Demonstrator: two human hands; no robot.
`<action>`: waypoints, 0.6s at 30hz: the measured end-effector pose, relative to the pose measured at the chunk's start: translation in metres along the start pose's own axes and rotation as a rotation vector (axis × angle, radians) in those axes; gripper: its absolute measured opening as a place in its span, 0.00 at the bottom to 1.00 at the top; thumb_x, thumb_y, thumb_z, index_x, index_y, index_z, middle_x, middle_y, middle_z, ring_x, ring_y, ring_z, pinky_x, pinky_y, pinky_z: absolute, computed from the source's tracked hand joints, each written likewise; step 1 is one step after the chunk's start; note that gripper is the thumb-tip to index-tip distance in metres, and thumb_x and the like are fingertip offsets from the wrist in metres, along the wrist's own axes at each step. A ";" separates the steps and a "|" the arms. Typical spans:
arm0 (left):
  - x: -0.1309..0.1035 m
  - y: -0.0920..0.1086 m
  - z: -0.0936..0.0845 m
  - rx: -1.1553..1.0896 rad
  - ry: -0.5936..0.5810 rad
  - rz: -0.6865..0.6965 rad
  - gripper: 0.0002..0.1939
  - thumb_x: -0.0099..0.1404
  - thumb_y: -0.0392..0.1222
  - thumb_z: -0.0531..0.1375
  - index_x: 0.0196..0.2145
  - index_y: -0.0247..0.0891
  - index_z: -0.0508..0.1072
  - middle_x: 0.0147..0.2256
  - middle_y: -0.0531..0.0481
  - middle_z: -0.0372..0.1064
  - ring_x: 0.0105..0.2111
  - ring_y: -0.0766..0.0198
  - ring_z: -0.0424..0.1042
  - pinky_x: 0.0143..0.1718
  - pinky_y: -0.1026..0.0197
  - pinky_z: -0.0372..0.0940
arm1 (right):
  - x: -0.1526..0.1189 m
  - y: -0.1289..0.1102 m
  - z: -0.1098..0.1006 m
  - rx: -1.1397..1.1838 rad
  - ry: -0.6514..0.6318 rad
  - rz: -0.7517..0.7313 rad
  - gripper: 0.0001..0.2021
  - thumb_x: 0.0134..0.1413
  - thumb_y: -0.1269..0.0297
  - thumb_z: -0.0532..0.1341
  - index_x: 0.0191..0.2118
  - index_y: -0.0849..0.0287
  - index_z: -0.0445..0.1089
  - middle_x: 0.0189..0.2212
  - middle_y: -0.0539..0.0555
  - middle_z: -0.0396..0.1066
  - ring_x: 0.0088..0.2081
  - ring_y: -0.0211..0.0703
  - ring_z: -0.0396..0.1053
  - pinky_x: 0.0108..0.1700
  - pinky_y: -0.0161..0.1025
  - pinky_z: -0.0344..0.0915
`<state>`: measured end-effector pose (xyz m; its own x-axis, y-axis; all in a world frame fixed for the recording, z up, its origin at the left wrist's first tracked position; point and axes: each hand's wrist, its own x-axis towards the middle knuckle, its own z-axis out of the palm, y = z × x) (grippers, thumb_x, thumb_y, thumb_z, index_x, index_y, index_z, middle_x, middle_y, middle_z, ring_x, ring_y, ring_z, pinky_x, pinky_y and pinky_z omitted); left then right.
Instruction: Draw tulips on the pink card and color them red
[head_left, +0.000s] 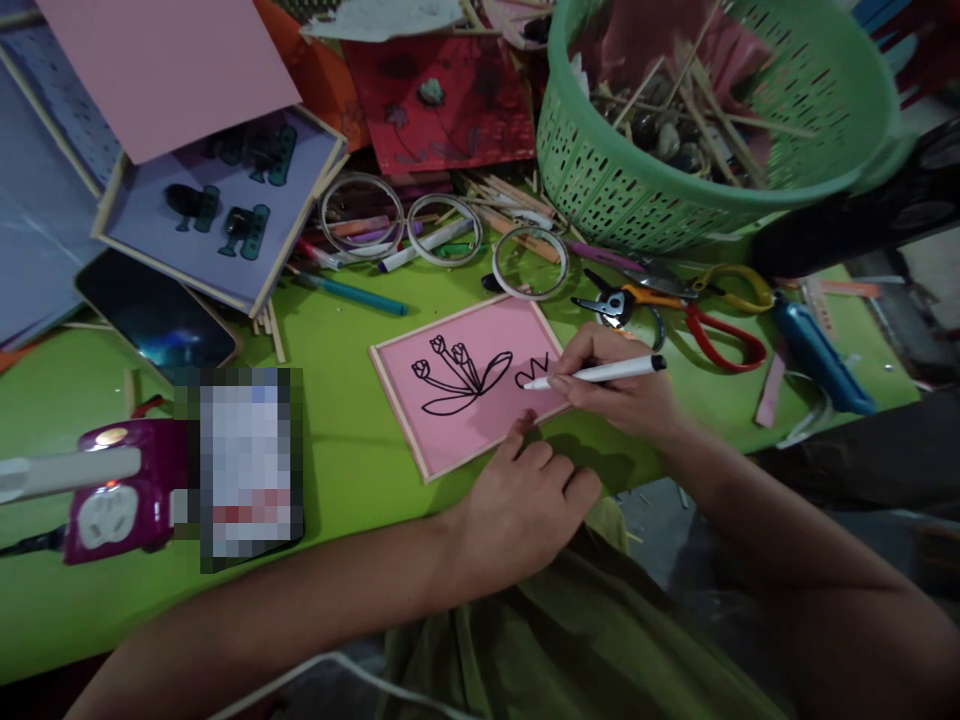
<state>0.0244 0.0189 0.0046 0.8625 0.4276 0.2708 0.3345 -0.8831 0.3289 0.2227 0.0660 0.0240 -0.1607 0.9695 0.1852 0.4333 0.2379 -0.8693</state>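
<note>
Though slim, round-barrelled marker [621, 370] in right fingers [579, 349]

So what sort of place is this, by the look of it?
Probably a craft workspace: a framed pink card being drawn on with a marker, red-handled scissors, and a green basket holding thin sticks.

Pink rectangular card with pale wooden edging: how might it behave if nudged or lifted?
The pink card is probably light, looking thin and flat. Its pale wooden edging likely keeps it fairly stiff. Lying flat on the smooth-looking green tabletop, it would probably slide rather than tip.
</note>
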 end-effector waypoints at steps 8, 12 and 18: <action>0.000 0.000 -0.002 -0.017 -0.076 -0.005 0.03 0.72 0.36 0.61 0.38 0.40 0.70 0.29 0.54 0.69 0.35 0.58 0.69 0.62 0.43 0.65 | 0.001 -0.002 -0.001 0.041 0.009 0.035 0.10 0.56 0.69 0.68 0.29 0.53 0.67 0.23 0.46 0.69 0.23 0.36 0.61 0.25 0.37 0.55; 0.001 0.000 -0.004 -0.027 -0.088 -0.011 0.02 0.72 0.35 0.61 0.39 0.40 0.70 0.29 0.54 0.70 0.35 0.58 0.69 0.61 0.44 0.66 | -0.001 -0.001 -0.002 0.045 0.032 0.044 0.08 0.54 0.71 0.66 0.28 0.54 0.67 0.22 0.45 0.66 0.23 0.36 0.59 0.24 0.37 0.52; 0.000 -0.001 -0.003 -0.022 -0.045 -0.007 0.03 0.72 0.35 0.60 0.38 0.40 0.71 0.28 0.54 0.70 0.34 0.59 0.70 0.61 0.44 0.66 | -0.003 0.000 -0.005 0.023 0.101 0.093 0.09 0.53 0.70 0.67 0.27 0.53 0.66 0.21 0.45 0.63 0.22 0.36 0.56 0.25 0.39 0.49</action>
<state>0.0235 0.0201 0.0068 0.8764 0.4245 0.2274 0.3329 -0.8753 0.3509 0.2277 0.0633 0.0259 -0.0300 0.9887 0.1472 0.4218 0.1460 -0.8949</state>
